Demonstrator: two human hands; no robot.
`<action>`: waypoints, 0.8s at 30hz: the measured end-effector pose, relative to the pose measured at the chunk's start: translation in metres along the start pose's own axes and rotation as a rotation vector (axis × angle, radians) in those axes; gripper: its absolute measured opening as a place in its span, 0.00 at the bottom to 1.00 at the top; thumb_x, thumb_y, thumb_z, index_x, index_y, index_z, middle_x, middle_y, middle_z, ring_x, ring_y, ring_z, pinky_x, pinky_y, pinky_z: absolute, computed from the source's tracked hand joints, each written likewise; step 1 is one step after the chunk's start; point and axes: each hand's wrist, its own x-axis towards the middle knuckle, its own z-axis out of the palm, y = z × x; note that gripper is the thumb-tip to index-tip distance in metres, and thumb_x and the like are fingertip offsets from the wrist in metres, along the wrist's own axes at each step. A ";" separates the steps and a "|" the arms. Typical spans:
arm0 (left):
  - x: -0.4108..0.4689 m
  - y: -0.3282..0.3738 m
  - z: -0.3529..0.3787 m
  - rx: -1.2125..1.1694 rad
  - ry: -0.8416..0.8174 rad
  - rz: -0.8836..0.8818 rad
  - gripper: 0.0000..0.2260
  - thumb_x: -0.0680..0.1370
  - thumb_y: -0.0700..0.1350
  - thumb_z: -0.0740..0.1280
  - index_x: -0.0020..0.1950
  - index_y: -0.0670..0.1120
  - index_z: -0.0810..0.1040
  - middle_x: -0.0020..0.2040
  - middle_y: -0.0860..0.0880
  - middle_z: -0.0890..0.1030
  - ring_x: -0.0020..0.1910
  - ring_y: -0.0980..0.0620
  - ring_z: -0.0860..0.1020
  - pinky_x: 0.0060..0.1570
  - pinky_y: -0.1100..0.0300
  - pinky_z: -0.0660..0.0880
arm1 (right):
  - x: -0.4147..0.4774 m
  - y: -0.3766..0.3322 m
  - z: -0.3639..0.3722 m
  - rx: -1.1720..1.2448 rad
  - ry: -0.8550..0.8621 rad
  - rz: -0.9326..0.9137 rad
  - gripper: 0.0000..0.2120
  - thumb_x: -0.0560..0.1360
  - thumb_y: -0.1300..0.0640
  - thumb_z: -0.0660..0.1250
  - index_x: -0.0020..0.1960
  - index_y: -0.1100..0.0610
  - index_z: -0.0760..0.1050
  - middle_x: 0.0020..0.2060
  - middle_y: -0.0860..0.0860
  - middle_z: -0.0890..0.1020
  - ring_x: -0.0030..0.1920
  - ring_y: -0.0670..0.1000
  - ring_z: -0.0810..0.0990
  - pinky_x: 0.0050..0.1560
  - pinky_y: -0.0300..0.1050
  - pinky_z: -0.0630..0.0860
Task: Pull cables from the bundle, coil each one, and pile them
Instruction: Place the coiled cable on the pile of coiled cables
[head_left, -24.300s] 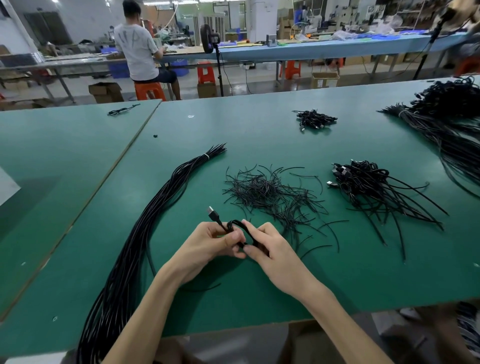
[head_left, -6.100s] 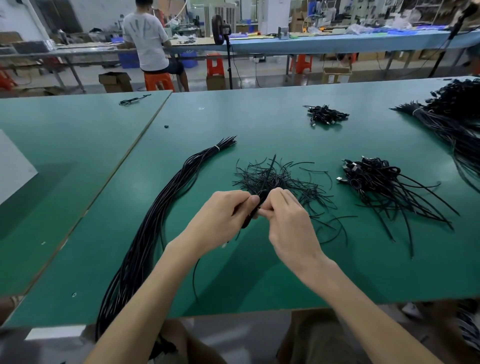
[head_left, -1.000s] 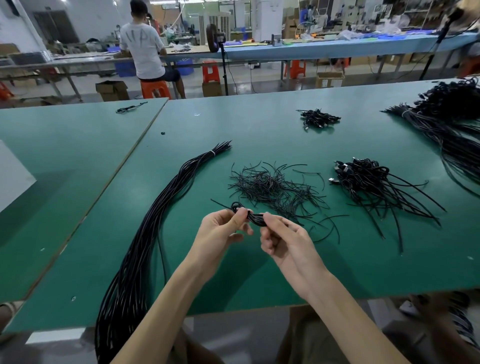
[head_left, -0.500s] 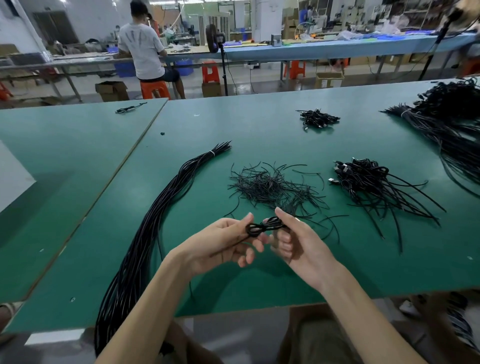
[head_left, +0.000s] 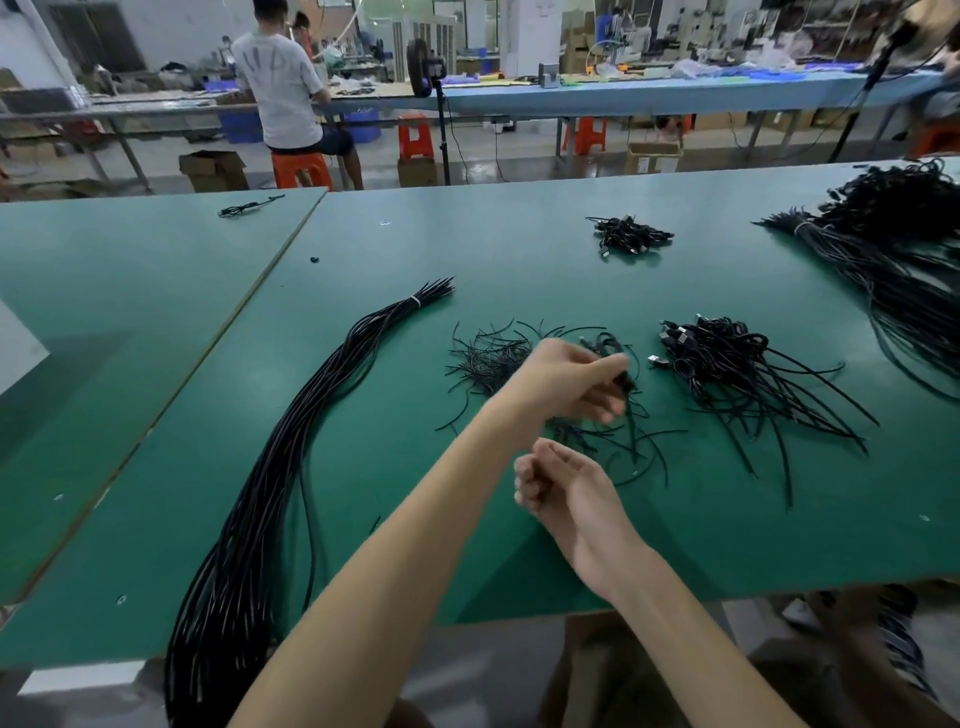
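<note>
1. Black coiled cable (head_left: 610, 351): held just above the green table (head_left: 519, 545), between the scatter of short ties (head_left: 488, 358) and the pile of coiled cables (head_left: 727, 369). It is near the pile but not touching it.
2. Left hand (head_left: 566, 379): reaches across toward the pile, fingertips pinching the coil. Right hand (head_left: 550, 480): nearer the table edge, fingers curled into a loose fist, nothing visible in it.
3. Handling, as judged: the coil is light, soft and springy, and its loops will loosen under a slack pinch. Grip across the gathered middle, not by a plug or a loose tail.
4. The bundle (head_left: 291, 447), banded near its far end, looks limp and heavy as a whole. Draw one cable at a time.
5. Hard to read: the left fingers are motion-blurred, so the exact grip and any tie on the coil cannot be made out. The bundle's near end drops past the table edge.
</note>
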 end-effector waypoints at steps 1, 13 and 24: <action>0.014 0.004 0.014 0.031 0.018 0.010 0.14 0.83 0.46 0.68 0.52 0.34 0.82 0.40 0.39 0.86 0.34 0.47 0.84 0.38 0.59 0.83 | 0.001 0.000 -0.001 -0.015 0.015 0.002 0.11 0.85 0.63 0.60 0.47 0.63 0.77 0.35 0.55 0.75 0.31 0.49 0.72 0.33 0.41 0.73; 0.019 -0.024 -0.009 0.458 0.375 0.195 0.08 0.84 0.42 0.64 0.54 0.44 0.84 0.48 0.44 0.86 0.38 0.45 0.82 0.44 0.50 0.81 | 0.003 0.007 -0.005 -0.138 -0.034 -0.057 0.08 0.84 0.64 0.61 0.55 0.65 0.79 0.36 0.56 0.79 0.34 0.49 0.76 0.36 0.41 0.74; -0.068 -0.078 -0.181 1.232 0.855 -0.162 0.08 0.82 0.39 0.64 0.60 0.38 0.78 0.59 0.37 0.77 0.58 0.38 0.75 0.58 0.47 0.74 | -0.001 0.009 -0.006 -0.269 -0.093 -0.133 0.11 0.85 0.61 0.61 0.60 0.63 0.79 0.38 0.55 0.81 0.36 0.48 0.76 0.37 0.41 0.74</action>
